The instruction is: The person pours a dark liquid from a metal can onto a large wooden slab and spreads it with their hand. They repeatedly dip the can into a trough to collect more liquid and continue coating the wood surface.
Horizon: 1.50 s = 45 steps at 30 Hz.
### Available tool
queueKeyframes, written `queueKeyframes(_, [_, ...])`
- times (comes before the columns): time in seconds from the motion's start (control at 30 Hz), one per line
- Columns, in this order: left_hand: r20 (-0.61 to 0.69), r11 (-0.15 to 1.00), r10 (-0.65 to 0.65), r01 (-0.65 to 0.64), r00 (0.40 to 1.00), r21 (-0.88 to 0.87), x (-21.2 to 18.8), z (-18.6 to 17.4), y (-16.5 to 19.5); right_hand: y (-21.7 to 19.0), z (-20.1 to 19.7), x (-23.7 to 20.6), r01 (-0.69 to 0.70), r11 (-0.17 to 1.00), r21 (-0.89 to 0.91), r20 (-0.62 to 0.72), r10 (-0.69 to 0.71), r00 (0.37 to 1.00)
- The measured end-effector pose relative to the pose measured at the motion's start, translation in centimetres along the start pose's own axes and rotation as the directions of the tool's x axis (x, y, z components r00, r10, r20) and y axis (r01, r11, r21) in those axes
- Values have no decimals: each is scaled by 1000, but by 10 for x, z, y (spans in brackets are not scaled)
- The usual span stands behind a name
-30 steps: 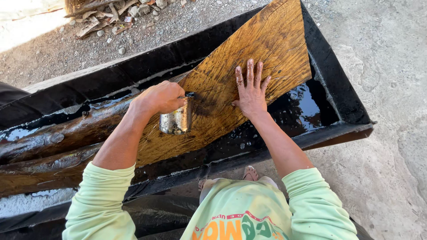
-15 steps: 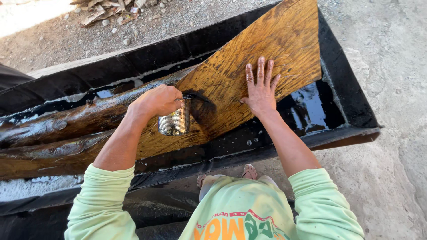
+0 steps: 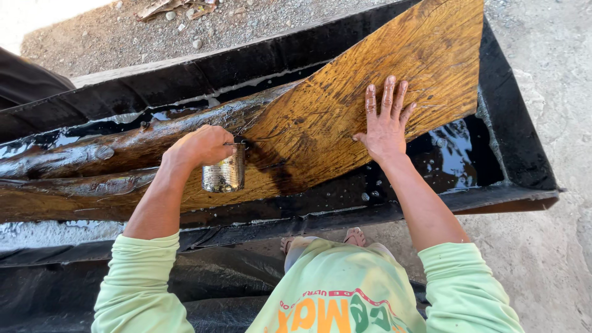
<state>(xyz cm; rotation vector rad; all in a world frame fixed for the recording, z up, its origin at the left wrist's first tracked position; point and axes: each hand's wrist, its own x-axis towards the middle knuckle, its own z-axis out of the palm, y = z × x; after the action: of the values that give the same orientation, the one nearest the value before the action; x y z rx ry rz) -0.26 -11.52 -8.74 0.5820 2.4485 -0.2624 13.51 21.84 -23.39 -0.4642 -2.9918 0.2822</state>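
Wood sheet (image 3: 345, 105) slants across the black trough (image 3: 518, 166) from centre to upper right of the frame, its low end in dark liquid (image 3: 450, 154). My left hand (image 3: 200, 147) has its grip clamped on a tin can (image 3: 224, 174), tipped to wet the grain. My right hand (image 3: 385, 126) lies flat, fingers apart, pinning the sheet so it cannot slide.
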Motion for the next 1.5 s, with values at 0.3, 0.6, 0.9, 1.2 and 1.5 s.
queueKeyframes(0.3, [-9,996,-49,48,999,-69,-7,12,-25,1,8,-1,11,999,45,-34,-9,999])
queueKeyframes(0.6, [1,990,-130,130,992,51,-10,19,-32,0,11,1,19,999,28,-40,-18,999])
queueKeyframes(0.9, [11,989,-117,116,993,94,-3,18,-24,0,9,-2,37,998,52,-51,-34,998])
queueKeyframes(1.2, [-30,994,-85,86,996,68,-1,6,-22,-2,7,-2,28,999,43,-50,-26,998])
queueKeyframes(1.5, [17,992,-124,124,992,21,3,6,-15,-2,10,-2,38,999,34,-68,-36,997])
